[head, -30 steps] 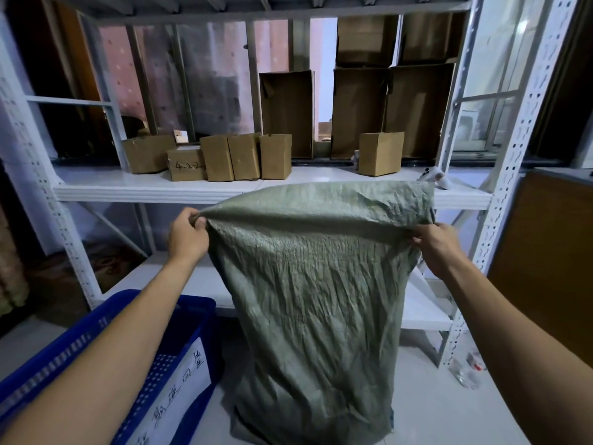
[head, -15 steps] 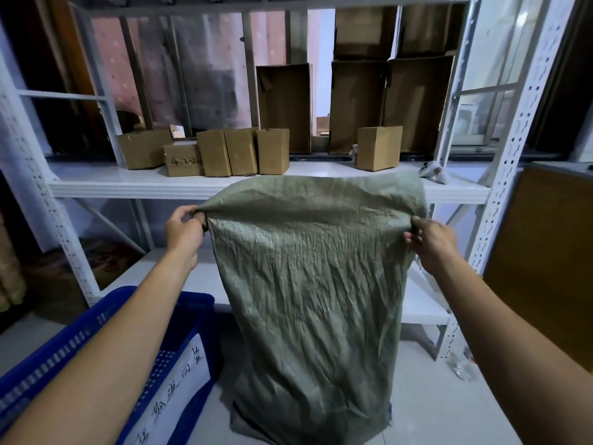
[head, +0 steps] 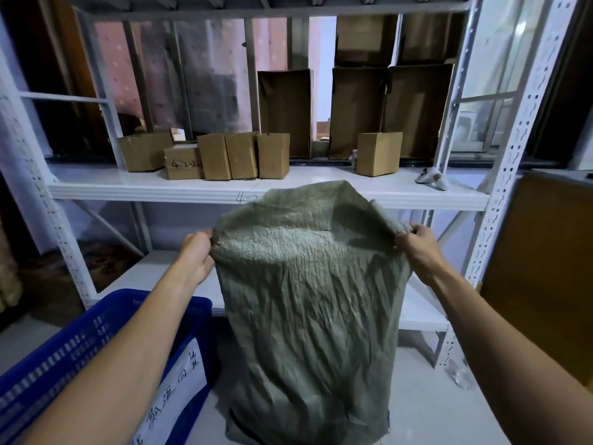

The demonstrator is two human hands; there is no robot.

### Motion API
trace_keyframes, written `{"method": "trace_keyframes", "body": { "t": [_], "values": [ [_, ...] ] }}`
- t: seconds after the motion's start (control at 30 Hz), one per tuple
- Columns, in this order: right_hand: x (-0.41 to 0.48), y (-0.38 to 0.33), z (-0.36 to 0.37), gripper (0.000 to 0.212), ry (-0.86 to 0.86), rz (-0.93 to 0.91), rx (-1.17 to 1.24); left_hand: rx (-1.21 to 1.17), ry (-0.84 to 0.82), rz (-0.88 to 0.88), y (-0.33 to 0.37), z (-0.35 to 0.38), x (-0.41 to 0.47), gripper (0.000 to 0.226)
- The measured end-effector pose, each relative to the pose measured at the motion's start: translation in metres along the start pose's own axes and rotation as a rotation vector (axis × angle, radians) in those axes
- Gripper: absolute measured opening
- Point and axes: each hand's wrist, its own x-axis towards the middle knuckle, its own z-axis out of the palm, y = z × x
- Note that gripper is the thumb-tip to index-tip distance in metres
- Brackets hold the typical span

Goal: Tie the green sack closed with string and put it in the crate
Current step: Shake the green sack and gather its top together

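Observation:
A crumpled green woven sack (head: 308, 316) stands on the floor in front of me, its base resting on the ground. My left hand (head: 195, 255) grips the left corner of its mouth and my right hand (head: 417, 248) grips the right corner, holding the top up. The far lip of the mouth rises in a peak between my hands. A blue plastic crate (head: 64, 358) with a handwritten white label sits at the lower left, beside the sack. No string is in view.
A white metal shelving rack (head: 256, 191) stands right behind the sack, with several small cardboard boxes (head: 240, 155) on its middle shelf. A white controller (head: 433, 178) lies at the shelf's right end. A brown wooden panel (head: 545, 268) is at the right.
My hands have come closer together and lower, so the sack's taut straight top edge has slackened and its far lip now bulges up into a peak.

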Motion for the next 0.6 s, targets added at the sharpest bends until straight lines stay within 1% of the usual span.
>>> {"method": "trace_keyframes", "body": {
  "t": [0.1, 0.17, 0.27, 0.3, 0.37, 0.43, 0.57, 0.6],
  "values": [
    [0.006, 0.010, 0.000, 0.014, 0.065, -0.051, -0.075, 0.039, -0.058, 0.020, 0.003, -0.009, 0.003, 0.029],
    [0.010, 0.013, -0.002, 0.017, 0.078, -0.031, -0.075, 0.063, -0.076, 0.051, 0.003, -0.013, -0.001, 0.031],
    [0.011, 0.012, -0.003, 0.023, 0.066, -0.010, -0.086, -0.018, -0.133, 0.097, 0.002, -0.011, -0.014, 0.042],
    [0.011, 0.011, -0.003, 0.024, 0.076, -0.002, -0.079, -0.012, -0.184, 0.116, 0.002, -0.011, -0.017, 0.041],
    [0.012, 0.008, -0.002, 0.025, 0.095, 0.024, -0.028, 0.142, -0.241, 0.168, 0.000, -0.012, -0.019, 0.019],
    [0.014, 0.009, -0.004, 0.024, 0.078, 0.055, 0.017, 0.298, -0.207, 0.199, -0.007, -0.016, -0.009, 0.033],
    [0.013, 0.006, -0.012, 0.011, 0.030, 0.154, 0.094, 0.312, -0.113, 0.187, -0.010, -0.014, -0.003, 0.016],
    [0.014, 0.005, -0.014, 0.011, 0.038, 0.171, 0.091, 0.314, -0.106, 0.182, -0.009, -0.013, -0.003, 0.018]
  ]
}}
